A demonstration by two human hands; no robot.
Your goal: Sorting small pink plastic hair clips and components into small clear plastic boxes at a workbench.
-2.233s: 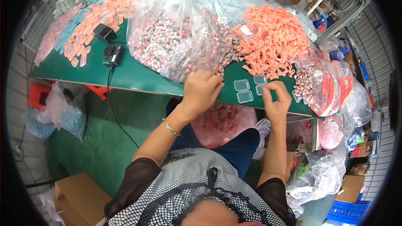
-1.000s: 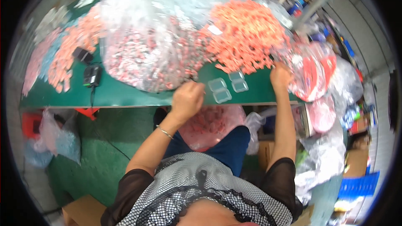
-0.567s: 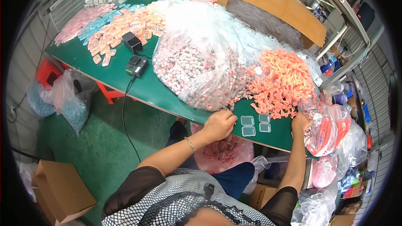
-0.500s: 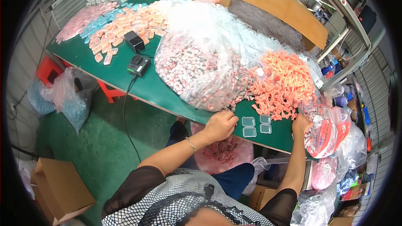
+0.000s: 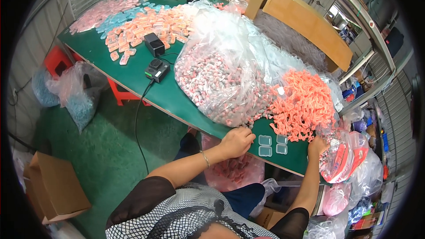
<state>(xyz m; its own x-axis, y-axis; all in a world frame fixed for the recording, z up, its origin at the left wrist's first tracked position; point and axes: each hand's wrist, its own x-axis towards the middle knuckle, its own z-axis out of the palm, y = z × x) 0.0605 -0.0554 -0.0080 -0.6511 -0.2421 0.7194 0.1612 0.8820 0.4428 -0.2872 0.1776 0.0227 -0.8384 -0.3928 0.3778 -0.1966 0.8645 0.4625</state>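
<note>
I see the big clear bag (image 5: 230,71) of grey-pink pieces slumping toward the table edge (image 5: 195,121) — a nudge could spill it. My left hand (image 5: 237,141) is curled shut at its mouth, on what I cannot tell; my right hand (image 5: 318,145) is closed at the orange pile (image 5: 303,104) — either could knock the small clear cases (image 5: 272,144) lying between them

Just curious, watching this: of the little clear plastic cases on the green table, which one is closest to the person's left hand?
The upper-left clear case of the four in the square. It lies right beside the knuckles of the left hand; the other three lie farther right or nearer the table edge.
</note>
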